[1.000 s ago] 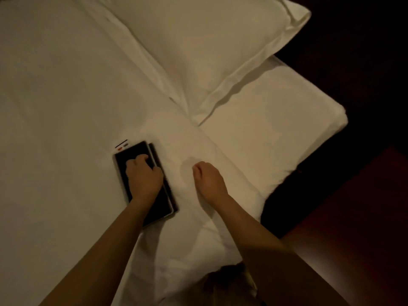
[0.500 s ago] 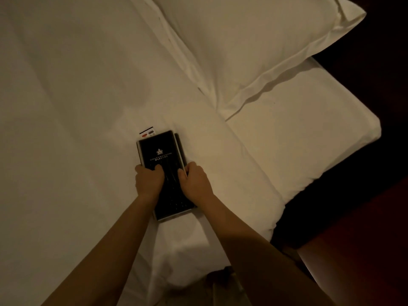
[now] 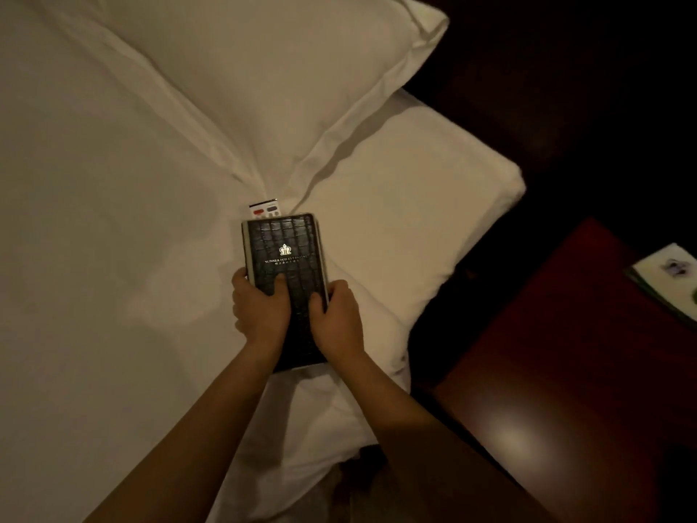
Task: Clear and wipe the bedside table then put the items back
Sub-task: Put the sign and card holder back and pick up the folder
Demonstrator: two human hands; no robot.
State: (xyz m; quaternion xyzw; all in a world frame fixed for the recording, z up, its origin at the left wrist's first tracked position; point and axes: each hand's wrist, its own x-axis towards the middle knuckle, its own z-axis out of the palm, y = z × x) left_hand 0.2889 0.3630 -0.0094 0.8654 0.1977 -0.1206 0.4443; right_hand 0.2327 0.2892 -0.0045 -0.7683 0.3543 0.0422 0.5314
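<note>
— On the white bed [image 3: 113,220], just below the pillow [image 3: 264,77]: black folder [image 3: 284,254], crocodile-textured cover, gold crown emblem and a line of gold lettering too small to read in full.

— Held how?

— By both hands at its near half. Left hand [image 3: 260,311] wrapped round the left edge, thumb pressed on the cover. Right hand [image 3: 337,320] clasped on the right edge, fingers curled under. Each grip closed firmly on the folder, nothing else in either.

— Flat on the sheet or lifted?

— Cannot tell; near end hidden behind the wrists, far end close to the bedding.

— Anything beside it?

— Small white card [image 3: 265,208] with a red and a dark blue mark, poking out just past the folder's far edge, partly covered by it.

— And the worktop?

— Dark reddish wood, at lower right [image 3: 565,371], glossy with a soft patch of reflected light. Pale leaflet [image 3: 667,273] lying at its far right edge, cut off by the frame. Well apart from the folder, with the bed's corner between.
</note>
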